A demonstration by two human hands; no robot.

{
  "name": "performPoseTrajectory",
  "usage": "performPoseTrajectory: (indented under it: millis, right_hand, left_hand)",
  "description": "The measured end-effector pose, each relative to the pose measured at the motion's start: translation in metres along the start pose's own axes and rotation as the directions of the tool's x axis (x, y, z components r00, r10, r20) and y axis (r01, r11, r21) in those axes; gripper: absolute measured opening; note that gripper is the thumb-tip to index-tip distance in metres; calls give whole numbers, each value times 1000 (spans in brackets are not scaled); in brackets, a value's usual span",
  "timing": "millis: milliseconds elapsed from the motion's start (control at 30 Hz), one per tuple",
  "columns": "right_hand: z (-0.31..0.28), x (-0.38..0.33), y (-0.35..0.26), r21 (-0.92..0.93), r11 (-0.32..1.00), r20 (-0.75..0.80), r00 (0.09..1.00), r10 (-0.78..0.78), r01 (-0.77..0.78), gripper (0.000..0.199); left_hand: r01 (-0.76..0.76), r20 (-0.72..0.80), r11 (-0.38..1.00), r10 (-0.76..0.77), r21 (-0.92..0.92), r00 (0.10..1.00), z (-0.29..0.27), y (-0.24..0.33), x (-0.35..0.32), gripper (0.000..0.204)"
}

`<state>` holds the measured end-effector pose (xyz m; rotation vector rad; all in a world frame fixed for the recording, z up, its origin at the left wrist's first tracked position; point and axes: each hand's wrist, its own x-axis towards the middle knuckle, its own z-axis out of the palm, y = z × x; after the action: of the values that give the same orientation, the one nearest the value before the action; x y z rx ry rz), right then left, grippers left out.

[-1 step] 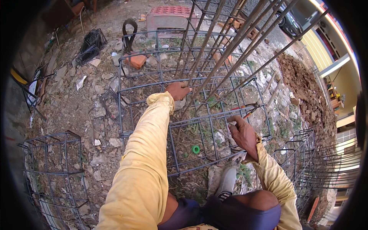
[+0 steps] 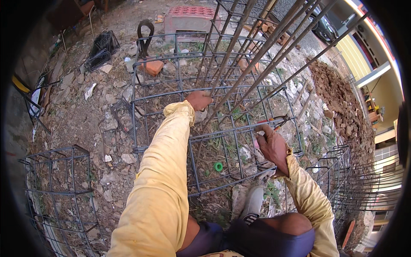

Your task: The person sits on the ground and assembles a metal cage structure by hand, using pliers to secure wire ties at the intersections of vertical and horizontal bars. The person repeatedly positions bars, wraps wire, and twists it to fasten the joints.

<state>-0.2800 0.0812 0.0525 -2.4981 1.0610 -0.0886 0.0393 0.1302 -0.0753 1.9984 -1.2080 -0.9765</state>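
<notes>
A cage of tied steel bars [image 2: 162, 93] stretches across the ground before me, with tall bars [image 2: 233, 47] rising through its far part. My left hand [image 2: 199, 101] is curled closed at a crossing of the cage, gripping a steel bar beside the tall ones. Closer to me on the right, my right hand [image 2: 272, 149] has thumb and forefinger drawn together by a lengthwise bar. Whatever is between those fingertips is too small to make out. Just beyond them, pincers [image 2: 280, 121] with red-orange handles rest on the bars.
A green ring [image 2: 218, 166] lies on the ground under the cage. Another bar cage [image 2: 55, 171] is at left, more bars [image 2: 364, 180] at right. A brick [image 2: 151, 67] and a looped wire bundle [image 2: 144, 38] are near the far corner. My shoe [image 2: 253, 201] is at the near edge.
My right hand's fingertips have shifted up slightly toward the lengthwise bar. The left hand stays in place on the cage.
</notes>
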Motion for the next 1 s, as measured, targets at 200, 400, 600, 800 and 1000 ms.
performPoseTrajectory:
  millis: [200, 400, 600, 800, 1000]
  right_hand:
    - [-4, 59, -43, -249, 937, 104, 969, -225, 244, 22]
    - [55, 125, -11, -568, 745, 231, 937, -263, 350, 25]
    - [107, 145, -36, -790, 436, 294, 891, -347, 431, 20]
    - [164, 202, 65, -392, 657, 167, 752, -637, 644, 22]
    - [181, 172, 52, -385, 799, 120, 884, -452, 461, 15]
  left_hand:
    - [193, 124, 696, -149, -691, 981, 1, -34, 12, 46]
    - [250, 164, 720, -189, -647, 968, 26, -25, 40, 35]
    - [284, 120, 449, -360, -847, 925, 29, -47, 36, 14]
    - [322, 147, 406, -406, -856, 902, 43, -29, 47, 17]
    - [232, 34, 501, -374, -834, 927, 46, -27, 45, 20]
